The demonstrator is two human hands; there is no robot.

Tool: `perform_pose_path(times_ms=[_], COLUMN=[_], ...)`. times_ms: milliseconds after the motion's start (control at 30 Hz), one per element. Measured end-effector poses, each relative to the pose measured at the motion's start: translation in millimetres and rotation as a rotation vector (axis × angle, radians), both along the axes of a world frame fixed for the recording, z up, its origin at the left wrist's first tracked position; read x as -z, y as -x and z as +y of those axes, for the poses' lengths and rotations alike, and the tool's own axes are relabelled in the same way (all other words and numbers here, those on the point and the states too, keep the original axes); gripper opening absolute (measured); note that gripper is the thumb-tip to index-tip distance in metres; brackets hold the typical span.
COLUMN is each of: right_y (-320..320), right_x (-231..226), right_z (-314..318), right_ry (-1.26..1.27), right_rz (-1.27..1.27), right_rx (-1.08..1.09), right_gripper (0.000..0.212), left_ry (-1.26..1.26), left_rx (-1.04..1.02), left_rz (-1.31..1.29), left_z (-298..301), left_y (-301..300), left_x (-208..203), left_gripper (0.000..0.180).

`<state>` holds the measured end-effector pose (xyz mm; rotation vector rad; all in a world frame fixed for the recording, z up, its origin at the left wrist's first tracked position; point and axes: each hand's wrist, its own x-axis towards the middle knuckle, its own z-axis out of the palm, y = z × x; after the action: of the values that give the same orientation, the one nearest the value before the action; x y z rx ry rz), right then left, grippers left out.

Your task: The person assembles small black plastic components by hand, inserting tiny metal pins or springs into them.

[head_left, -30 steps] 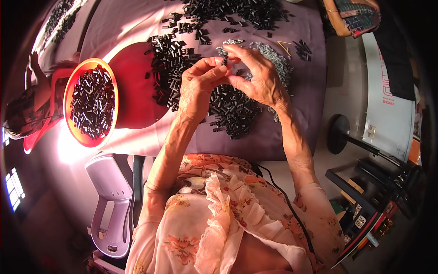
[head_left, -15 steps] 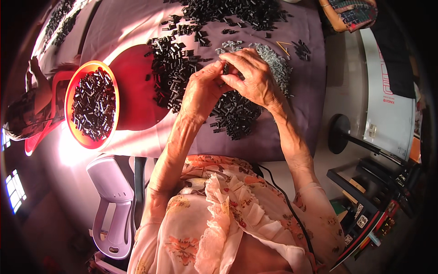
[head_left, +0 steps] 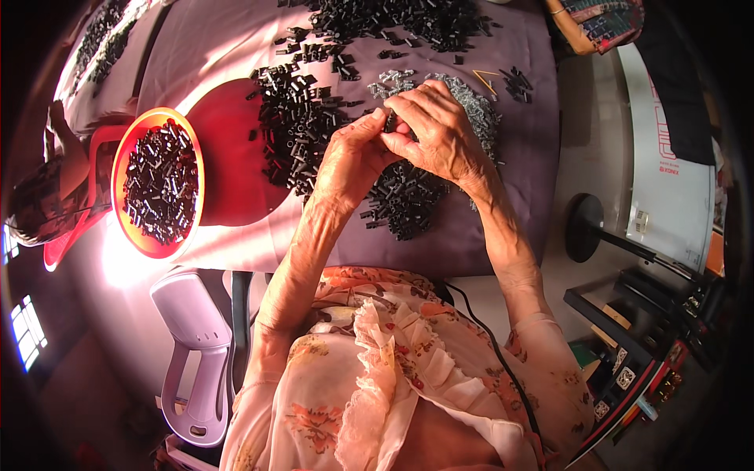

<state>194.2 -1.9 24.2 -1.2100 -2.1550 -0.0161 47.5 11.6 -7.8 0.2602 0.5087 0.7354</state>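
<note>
Above the table, the thumb and fingers of my left hand (head_left: 349, 161) and my right hand (head_left: 440, 129) meet. Both pinch a small black plastic piece (head_left: 390, 122), mostly hidden by the fingers. Under the hands lies a heap of small black tube-like parts (head_left: 402, 206). To the left of my left hand spreads a larger scatter of black parts (head_left: 290, 102). Beyond my right hand is a pile of small silvery metal parts (head_left: 481, 110), partly covered by that hand.
At left stands an orange-red tub (head_left: 157, 250) full of black parts, beside a dark red patch (head_left: 236, 149) on the tablecloth (head_left: 526, 180). Another heap (head_left: 408, 20) lies at the far side. Another person's arm (head_left: 569, 23) shows there. A lilac plastic chair (head_left: 184, 310) stands lower left.
My hands stay over the same spot with only small finger shifts. The right fingers have closed in a little nearer the left thumb around the black piece.
</note>
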Motion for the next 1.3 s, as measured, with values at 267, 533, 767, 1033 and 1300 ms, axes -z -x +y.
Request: perform_pose_path(times_ms=[267, 533, 767, 1033, 1300], right_y=[1, -4, -8, -9, -22], right_x=[1, 3, 9, 13, 30], right_z=[-1, -1, 2, -7, -5], right_ry=[0.03, 0.023, 0.025, 0.059, 0.338], right_rz=[0.06, 0.046, -0.006, -0.071, 0.133], right_rx=[-0.035, -0.113, -0.148, -0.149, 0.09], right_gripper=[0.028, 0.021, 0.018, 0.026, 0.014], left_ry=[0.057, 0.097, 0.119, 0.07, -0.451], left_rx=[0.037, 0.054, 0.078, 0.094, -0.317], left_rz=[-0.019, -0.094, -0.129, -0.093, 0.639], left_z=[-3, -4, -5, -11, 17], left_y=[4, 3, 2, 5, 72], left_x=[4, 12, 19, 22, -20], left_gripper=[0.021, 0.021, 0.024, 0.021, 0.019])
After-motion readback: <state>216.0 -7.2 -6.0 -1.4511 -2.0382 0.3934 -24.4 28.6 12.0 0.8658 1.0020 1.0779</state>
